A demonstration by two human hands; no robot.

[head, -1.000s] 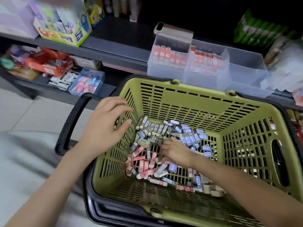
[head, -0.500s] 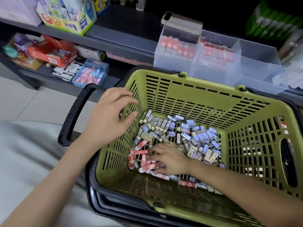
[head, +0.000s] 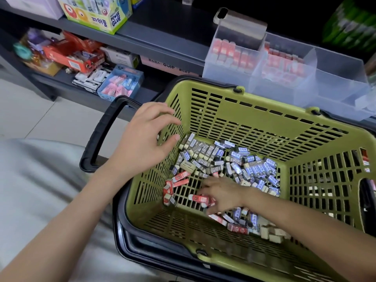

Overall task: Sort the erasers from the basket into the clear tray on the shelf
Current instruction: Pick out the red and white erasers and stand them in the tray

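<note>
A green slatted basket (head: 254,110) holds several small erasers: grey and blue-sleeved ones (head: 240,159) at the back, red-sleeved ones (head: 179,179) at the front left. My right hand (head: 221,193) is down on the basket floor, fingers curled round red erasers (head: 200,198). My left hand (head: 145,139) rests on the basket's left rim with fingers relaxed, holding nothing. The clear tray (head: 335,76) stands on the shelf behind the basket; red erasers (head: 230,51) stand in its two left compartments.
A black handle (head: 97,143) sticks out from the basket's left. A glue box (head: 95,13) sits on the upper shelf (head: 162,23). The lower shelf holds red packets (head: 71,55) and a blue box of pink erasers (head: 120,84). Pale floor tiles lie at the left.
My right hand has slid toward the near left of the basket floor and gathered red erasers under its fingers. The left hand stays on the rim. The view has shifted slightly.
</note>
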